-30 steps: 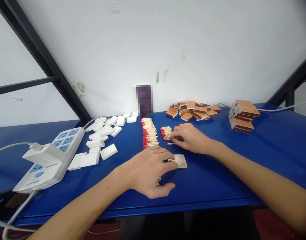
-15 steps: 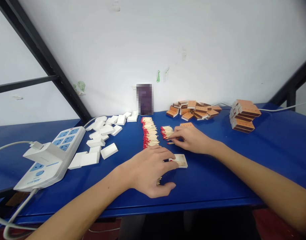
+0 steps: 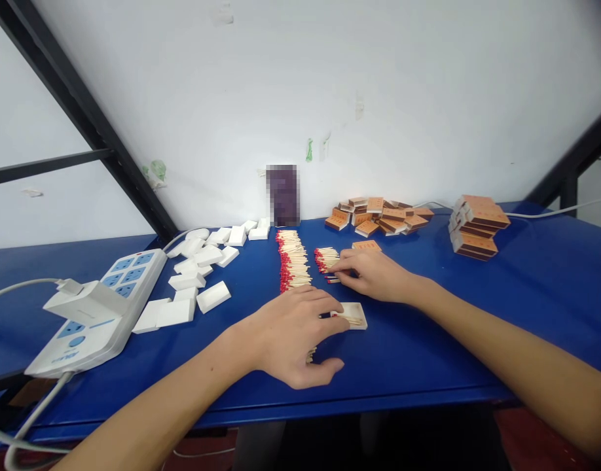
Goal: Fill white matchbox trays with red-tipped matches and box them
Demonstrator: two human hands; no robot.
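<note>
My left hand [image 3: 300,337] rests palm down over the blue table, thumb apart from the fingers. Its fingertips touch the left end of a white matchbox tray [image 3: 358,307], in which a few matches [image 3: 350,320] lie. Some match ends show from under its palm. My right hand [image 3: 374,271] has thumb and fingers pinched together on matches at the near edge of a small pile of red-tipped matches [image 3: 325,258]; how many it grips is hidden. Left of that pile, a long row of matches [image 3: 292,258] runs back toward the wall, its near end covered by my left hand.
White empty-looking trays [image 3: 213,296] lie scattered at left beside a power strip [image 3: 104,307] with a plugged-in adapter. Orange matchboxes [image 3: 391,216] are heaped at the back, one matchbox [image 3: 366,246] lies behind my right hand, and a stack of matchboxes [image 3: 477,226] stands at right.
Both hands stay in nearly the same places. My right fingers shift very slightly at the small match pile, and the whole view moves a little.
</note>
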